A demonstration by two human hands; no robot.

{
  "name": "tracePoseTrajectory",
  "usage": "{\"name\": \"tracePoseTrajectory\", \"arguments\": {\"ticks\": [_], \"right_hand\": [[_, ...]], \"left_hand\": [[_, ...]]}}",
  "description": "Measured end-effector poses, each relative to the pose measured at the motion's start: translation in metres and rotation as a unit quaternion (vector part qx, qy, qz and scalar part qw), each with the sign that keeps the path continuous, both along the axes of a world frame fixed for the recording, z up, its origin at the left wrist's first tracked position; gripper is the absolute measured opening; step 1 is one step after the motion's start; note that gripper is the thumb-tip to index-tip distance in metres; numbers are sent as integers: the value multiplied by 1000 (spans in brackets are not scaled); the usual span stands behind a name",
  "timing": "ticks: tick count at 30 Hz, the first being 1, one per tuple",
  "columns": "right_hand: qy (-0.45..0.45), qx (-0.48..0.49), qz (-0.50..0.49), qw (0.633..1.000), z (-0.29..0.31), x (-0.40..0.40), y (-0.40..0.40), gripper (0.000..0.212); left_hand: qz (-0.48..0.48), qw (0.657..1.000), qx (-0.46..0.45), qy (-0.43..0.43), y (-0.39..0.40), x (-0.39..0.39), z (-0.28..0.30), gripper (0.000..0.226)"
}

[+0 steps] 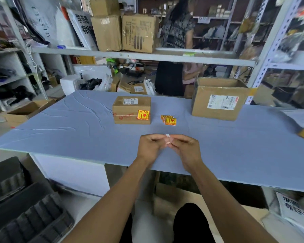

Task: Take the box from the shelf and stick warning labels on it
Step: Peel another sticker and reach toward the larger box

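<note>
A small brown cardboard box (128,109) stands on the blue table (68,130), with one yellow and red warning label (143,115) stuck on its front face at the lower right. To the right of the box lies a small stack of the same warning labels (169,120). Nearer the table's front edge, my left hand (150,146) and my right hand (184,146) meet above the table. Their fingertips pinch a small white and pale pink slip (168,139) between them; its printed side is hidden.
A larger brown box (218,100) with a white shipping label stands at the back right of the table. Papers (300,118) lie at the right edge. Behind the table, a metal shelf (209,57) carries several cartons, and a person (177,32) stands beyond it. Open cartons sit on the floor at left.
</note>
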State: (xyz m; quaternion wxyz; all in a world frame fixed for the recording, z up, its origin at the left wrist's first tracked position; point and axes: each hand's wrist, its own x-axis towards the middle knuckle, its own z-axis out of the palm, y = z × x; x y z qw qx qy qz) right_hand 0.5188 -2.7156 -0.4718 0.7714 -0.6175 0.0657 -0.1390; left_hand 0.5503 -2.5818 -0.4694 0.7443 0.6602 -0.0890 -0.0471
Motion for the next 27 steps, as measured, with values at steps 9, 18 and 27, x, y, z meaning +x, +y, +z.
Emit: {"name": "tracePoseTrajectory", "arguments": {"ticks": [9,18,27], "right_hand": [[-62,-244,-28,967,34,-11,-47,16],[-64,-222,-78,970,41,-11,-93,17],[67,-575,-87,811,92,49,-165,46]], "left_hand": [[-81,992,-47,88,-42,-1,35,13],[-86,988,112,-55,-95,17,51,9],[-27,908,383,-170,-145,71,85,10]]}}
